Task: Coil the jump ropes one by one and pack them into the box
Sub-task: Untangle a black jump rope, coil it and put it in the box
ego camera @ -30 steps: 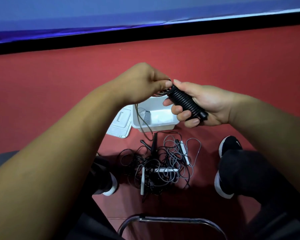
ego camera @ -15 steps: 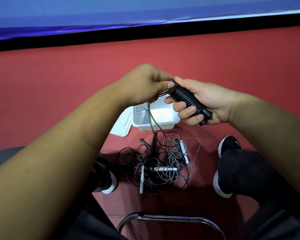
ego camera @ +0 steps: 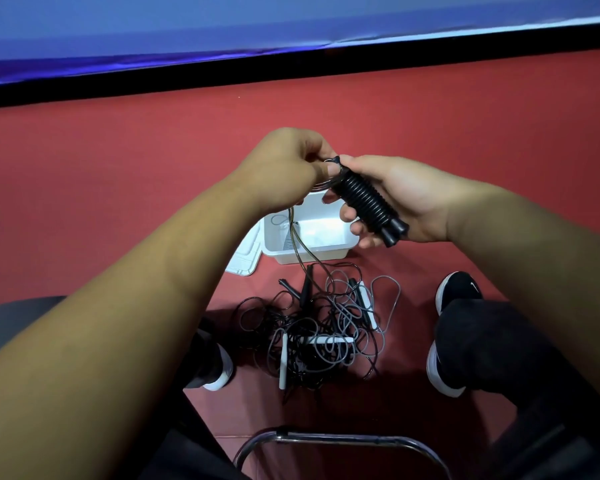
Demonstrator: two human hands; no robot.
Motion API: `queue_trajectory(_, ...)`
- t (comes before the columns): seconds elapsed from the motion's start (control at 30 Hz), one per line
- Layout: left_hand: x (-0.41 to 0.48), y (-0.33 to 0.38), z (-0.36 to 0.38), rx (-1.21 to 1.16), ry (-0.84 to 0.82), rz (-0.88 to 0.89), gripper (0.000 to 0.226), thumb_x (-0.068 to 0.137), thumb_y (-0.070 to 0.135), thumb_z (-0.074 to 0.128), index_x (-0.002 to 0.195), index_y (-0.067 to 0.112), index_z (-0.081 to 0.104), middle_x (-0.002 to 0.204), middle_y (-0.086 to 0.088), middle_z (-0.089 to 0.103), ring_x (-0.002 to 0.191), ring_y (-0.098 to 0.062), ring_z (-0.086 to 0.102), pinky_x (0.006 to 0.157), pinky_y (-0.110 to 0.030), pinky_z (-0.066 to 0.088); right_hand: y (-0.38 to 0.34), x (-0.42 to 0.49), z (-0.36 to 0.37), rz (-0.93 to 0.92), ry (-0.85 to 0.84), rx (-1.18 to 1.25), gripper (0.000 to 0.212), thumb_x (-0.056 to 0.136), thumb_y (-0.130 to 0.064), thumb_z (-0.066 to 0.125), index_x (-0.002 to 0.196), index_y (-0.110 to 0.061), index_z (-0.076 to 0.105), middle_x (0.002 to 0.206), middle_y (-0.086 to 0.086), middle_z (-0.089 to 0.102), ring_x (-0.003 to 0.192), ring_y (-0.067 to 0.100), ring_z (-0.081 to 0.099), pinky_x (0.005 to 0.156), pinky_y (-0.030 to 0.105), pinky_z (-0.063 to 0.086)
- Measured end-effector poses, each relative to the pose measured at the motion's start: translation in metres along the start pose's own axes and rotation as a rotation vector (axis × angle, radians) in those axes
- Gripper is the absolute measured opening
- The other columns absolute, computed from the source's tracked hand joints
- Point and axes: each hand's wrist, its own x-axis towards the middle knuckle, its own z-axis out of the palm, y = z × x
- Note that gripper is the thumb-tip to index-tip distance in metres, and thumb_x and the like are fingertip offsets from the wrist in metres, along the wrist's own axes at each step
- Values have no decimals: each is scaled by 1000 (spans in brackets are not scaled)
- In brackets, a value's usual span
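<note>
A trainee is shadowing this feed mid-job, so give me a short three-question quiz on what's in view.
1. True or false: the right hand grips two black ribbed handles together.
2. Where does the white box stand? A) on a lap B) on the red floor beyond the tangled rope pile C) on a shelf
3. What does the left hand pinch?
Key: 1 true; 2 B; 3 the rope hanging from the handles' tops.

Right hand (ego camera: 406, 199) grips two black ribbed handles (ego camera: 364, 202); left hand (ego camera: 288, 171) pinches cord at their top. White box (ego camera: 340, 252), tangled ropes (ego camera: 323, 327) on red floor (ego camera: 118, 188).
</note>
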Motion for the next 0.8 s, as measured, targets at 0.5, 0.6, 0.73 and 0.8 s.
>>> queue_trajectory(0.5,3,-3,-7,-15,85,-11,4,101,12,65,99,12,69,81,-2,64,63,-12,52,61,-28,46,-9,0,7,-119,192,-222,66,94,-77,52,112,-17,74,72,-1,56,53,16,48,69,44,59)
queue_trajectory(0.6,3,-3,-9,5,50,9,7,102,9,62,103,9,69,79,0,64,58,-5,51,59,-21,45,-8,0,10,-108,172,-169,62,92,-78,55,108,-21,74,71,0,54,50,17,44,57,31,43)
queue_trajectory(0.73,2,-1,-13,20,-4,32,10,103,6,58,105,6,67,75,2,59,56,-6,47,53,-19,42,-9,1,10,-105,152,-125,49,90,-73,61,108,-28,62,71,2,54,54,18,41,51,24,26)
queue_trajectory(0.8,1,0,-14,21,-35,38,12,104,5,56,105,6,67,77,-1,58,61,-13,46,53,-20,41,-9,1,9,-107,150,-112,45,92,-69,62,109,-28,62,71,2,55,54,18,41,49,22,23)
